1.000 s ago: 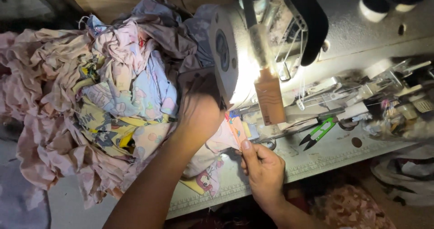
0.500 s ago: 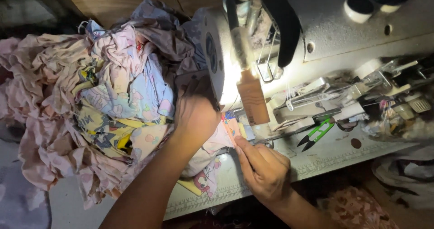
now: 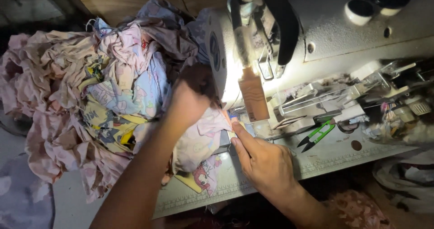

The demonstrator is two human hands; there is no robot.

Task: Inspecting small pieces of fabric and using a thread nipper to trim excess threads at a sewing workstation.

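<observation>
Feeding a printed cloth piece (image 3: 199,138) under the needle of a sewing machine (image 3: 325,39), by the look of it. Best done slowly: keep the edge flat and straight along the line of feed, steer with light pressure rather than a pull, and hold fingertips clear of the presser foot, which sits hidden behind the lamp glare. Left hand (image 3: 187,103) laid on top of the cloth just left of the machine head, fingers curled down into the folds; whether pinching or only pressing, cannot tell. Right hand (image 3: 264,159) flat on the table (image 3: 325,159) near its front edge, fingers stretched forward and closed together, tips pressing the cloth edge right at the needle area, clamping nothing. Worth watching the bulk at the left: a big heap (image 3: 81,107) of similar pieces crowds the table's left end and could drag on the seam, so keep slack between heap and needle. Cloth itself thin and soft, pale pink with cartoon prints in blue, yellow and red, crumpled, draping from under the left hand down over the front edge; likely to slip and pucker easily. Green snips (image 3: 316,136) lying on the bed to the right of the needle, well apart from both hands, within easy reach of the right.
</observation>
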